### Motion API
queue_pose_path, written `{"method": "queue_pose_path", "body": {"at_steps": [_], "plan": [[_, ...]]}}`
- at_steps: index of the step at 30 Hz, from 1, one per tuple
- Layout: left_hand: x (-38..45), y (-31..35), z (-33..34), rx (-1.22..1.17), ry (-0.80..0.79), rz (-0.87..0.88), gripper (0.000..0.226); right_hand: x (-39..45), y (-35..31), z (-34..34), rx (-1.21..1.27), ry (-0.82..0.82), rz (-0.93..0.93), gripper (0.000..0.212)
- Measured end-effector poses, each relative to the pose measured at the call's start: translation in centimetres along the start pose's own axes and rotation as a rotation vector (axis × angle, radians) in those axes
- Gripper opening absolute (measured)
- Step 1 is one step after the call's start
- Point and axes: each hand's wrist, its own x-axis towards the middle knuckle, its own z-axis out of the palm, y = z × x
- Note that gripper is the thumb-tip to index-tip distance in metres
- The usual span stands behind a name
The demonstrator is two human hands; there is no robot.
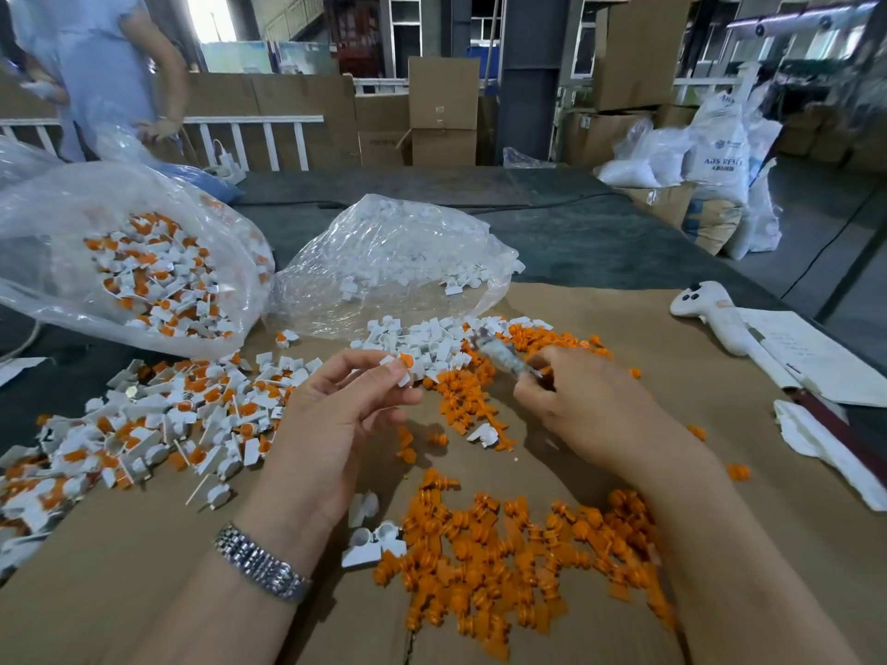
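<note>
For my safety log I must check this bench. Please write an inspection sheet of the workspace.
Surface: brown cardboard sheet over a dark table mat.
Job's things: loose orange plugs, white housings, joined pieces; a bag of joined pieces, a bag of white housings.
Clutter: white controller, papers.
Hands: left hand pinches a white-and-orange piece; right hand grips a blurred grey object.
Cables: black cable across the mat.
Surroundings: cardboard boxes, white sacks, another person.
</note>
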Motion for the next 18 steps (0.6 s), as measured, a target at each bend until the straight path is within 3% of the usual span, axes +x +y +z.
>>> {"method": "queue_pose_path", "body": {"at_steps": [4, 9, 18], "plan": [[0.1, -0.1, 0.2, -0.029, 0.017, 0.011, 0.013, -0.9, -1.4, -0.8, 0.286, -0.047, -0.174, 0.015], [0.0, -0.1, 0.2, -0.048, 0.046, 0.05, 0.013, -1.7, -2.6, -0.6, 0.226, -0.171, -0.261, 0.031], [0.0, -0.3, 0.1, 0.088, 0.05, 0.141, 0.008, -2.3, -3.1, -0.6, 0.202, -0.233, -0.305, 0.031]]}}
